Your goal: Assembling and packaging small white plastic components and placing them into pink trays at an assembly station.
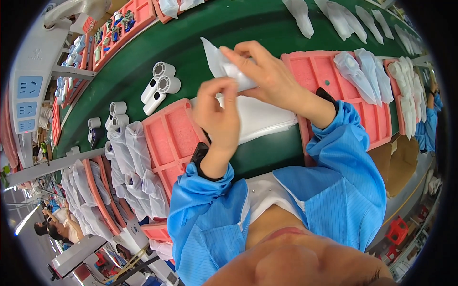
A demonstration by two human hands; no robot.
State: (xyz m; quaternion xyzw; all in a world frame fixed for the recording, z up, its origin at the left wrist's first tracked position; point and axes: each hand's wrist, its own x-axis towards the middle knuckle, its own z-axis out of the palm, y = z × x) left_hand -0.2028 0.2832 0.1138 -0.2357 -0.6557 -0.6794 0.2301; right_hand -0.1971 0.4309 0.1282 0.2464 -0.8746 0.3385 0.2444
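Note:
Above the middle of the green bench, my right hand (269, 76) grips a white translucent bag (213, 57), its fingers bent over a bulky white shape inside. One loose corner of the bag sticks up to the left. My left hand (217, 114), a little blurred, has its fingers curled against the bag's near left end. What fills the bag is mostly hidden by the bag and my fingers. Beneath my hands lies a stack of flat white bags (265, 119). To the left, two white handheld devices with round, hollow heads (164, 83) lie side by side on the bench.
Pink compartment trays flank me, a left tray (174, 138) and a right tray (310, 71), the right one carrying bagged items (365, 71). More bagged pieces (131, 152) lie at left. Further wrapped pieces (341, 19) rest along the bench's far side (257, 24). A socket post (33, 71) stands far left.

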